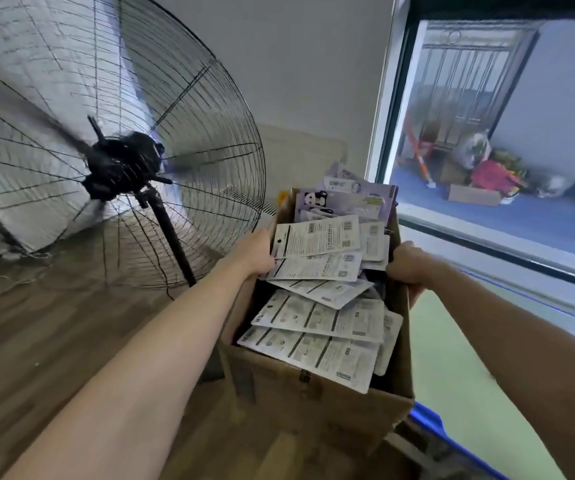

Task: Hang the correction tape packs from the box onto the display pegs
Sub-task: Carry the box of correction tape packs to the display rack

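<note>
head view: both hands' grip holds the brown cardboard box heaped with white-backed packs.

box: matt brown cardboard, I see creased, scuffed walls
correction tape packs: printed paper card backs, slight sheen
fan: black metal wire guard
floor: wood-look boards, smooth

packs in box | fan left | window right

Large black pedestal fan, wood-look floor, pale wall, window
</note>
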Motion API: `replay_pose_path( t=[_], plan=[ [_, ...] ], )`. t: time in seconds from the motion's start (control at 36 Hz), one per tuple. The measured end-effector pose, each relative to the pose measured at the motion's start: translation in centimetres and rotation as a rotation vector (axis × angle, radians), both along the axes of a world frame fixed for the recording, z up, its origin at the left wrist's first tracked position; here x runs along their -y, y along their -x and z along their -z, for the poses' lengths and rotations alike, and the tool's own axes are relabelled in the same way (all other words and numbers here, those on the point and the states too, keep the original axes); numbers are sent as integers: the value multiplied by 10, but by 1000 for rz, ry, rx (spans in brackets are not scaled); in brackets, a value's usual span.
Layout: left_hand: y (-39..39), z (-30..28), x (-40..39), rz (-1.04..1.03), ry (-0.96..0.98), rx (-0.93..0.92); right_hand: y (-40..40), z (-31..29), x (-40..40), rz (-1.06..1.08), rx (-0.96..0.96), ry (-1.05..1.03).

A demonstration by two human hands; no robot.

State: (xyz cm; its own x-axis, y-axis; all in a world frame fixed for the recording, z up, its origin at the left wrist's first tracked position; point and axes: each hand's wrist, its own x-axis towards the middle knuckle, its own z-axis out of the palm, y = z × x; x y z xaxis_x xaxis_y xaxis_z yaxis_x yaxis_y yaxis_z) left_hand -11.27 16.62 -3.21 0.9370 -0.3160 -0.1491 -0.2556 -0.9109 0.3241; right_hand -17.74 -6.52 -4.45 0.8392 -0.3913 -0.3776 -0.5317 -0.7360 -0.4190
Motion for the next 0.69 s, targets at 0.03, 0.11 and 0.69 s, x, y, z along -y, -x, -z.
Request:
replay_pose_path(
  t=[0.03,0.11,0.69],
  plan=[
    [10,-1,-10,-2,4,2,7,-2,-9,-17,-1,22],
    [41,-4,-39,-38,-22,3,30,-2,-39,-95,2,70],
    [183,12,-248,-530,-84,-46,92,5,-232,-615,91,142]
  ],
)
